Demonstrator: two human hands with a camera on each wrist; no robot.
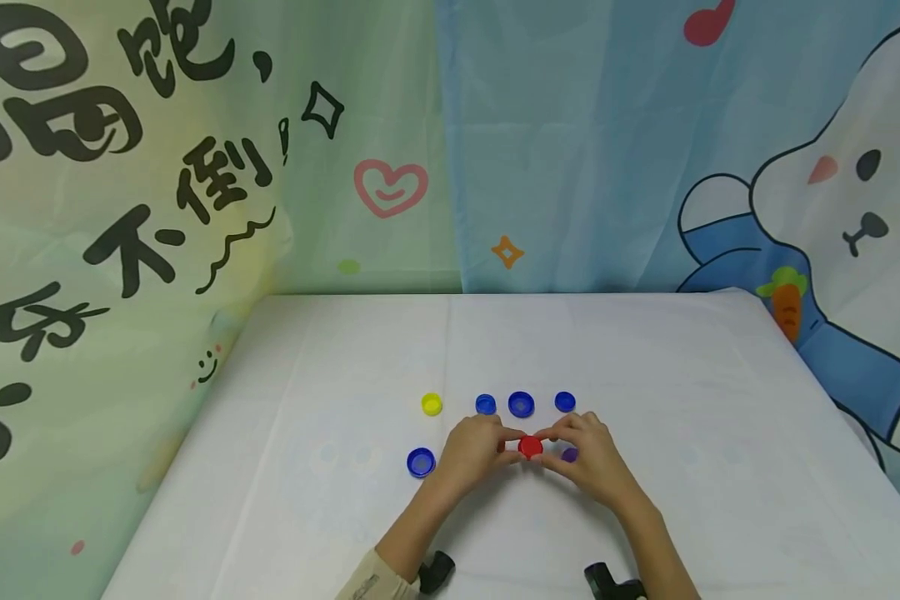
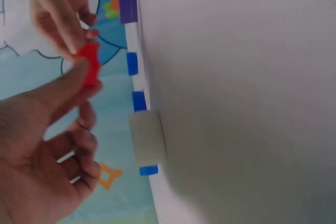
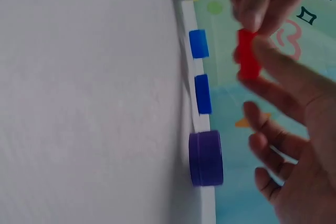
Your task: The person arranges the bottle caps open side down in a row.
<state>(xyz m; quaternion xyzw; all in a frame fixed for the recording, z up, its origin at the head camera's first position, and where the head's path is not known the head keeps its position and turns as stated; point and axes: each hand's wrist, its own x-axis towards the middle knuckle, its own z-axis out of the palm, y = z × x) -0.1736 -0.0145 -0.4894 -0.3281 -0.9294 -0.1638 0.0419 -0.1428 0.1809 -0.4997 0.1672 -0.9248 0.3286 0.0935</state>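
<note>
Both hands pinch one small red bottle cap (image 1: 530, 447) between thumb and fingertips. My left hand (image 1: 474, 450) holds its left side and my right hand (image 1: 589, 457) its right side. Seen edge-on in the left wrist view, the red cap (image 2: 90, 63) is raised off the white table. The other fingers of the left hand (image 2: 47, 156) curl loosely, as do those of the right hand (image 3: 299, 140). A purple cap (image 1: 569, 455) lies on the table by the right hand's thumb, partly covered in the head view.
Beyond the hands, a yellow cap (image 1: 431, 404) and three blue caps, one being a wider blue cap (image 1: 521, 404), form a row. Another blue cap (image 1: 421, 462) lies left of the left hand. A pale rounded object (image 2: 147, 139) stands on the table in the left wrist view.
</note>
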